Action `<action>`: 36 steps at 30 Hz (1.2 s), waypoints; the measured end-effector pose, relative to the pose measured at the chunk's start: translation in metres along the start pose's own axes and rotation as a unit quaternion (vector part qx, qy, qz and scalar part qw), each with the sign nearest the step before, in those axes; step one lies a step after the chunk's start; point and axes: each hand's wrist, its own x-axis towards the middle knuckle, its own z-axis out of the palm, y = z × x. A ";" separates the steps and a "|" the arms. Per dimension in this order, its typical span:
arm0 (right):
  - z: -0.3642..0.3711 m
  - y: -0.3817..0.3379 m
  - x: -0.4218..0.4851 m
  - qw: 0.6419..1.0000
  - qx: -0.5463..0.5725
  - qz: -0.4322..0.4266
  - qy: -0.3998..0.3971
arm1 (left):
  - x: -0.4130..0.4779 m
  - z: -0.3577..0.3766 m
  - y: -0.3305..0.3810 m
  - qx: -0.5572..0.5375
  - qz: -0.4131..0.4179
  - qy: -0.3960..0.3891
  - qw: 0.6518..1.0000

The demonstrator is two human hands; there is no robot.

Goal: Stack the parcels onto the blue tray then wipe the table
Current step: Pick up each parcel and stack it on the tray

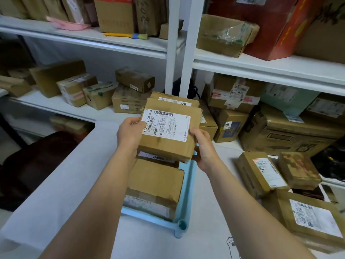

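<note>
I hold a brown cardboard parcel with a white barcode label between both hands, above the blue tray. My left hand grips its left edge and my right hand grips its right front corner. The tray stands on the white table and carries a large parcel at the front, a labelled parcel partly hidden under the held one, and another parcel behind it. On the table's right lie three more parcels: one with a white label, a stained one, and a near one.
White shelving fills the back with many cardboard boxes on its levels. A white upright post stands just behind the tray. A large box sits at the right rear. A dark chair is left of the table.
</note>
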 end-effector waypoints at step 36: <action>-0.038 0.034 0.019 0.980 -0.080 0.082 0.160 | -0.027 0.060 0.004 0.216 0.222 0.033 0.950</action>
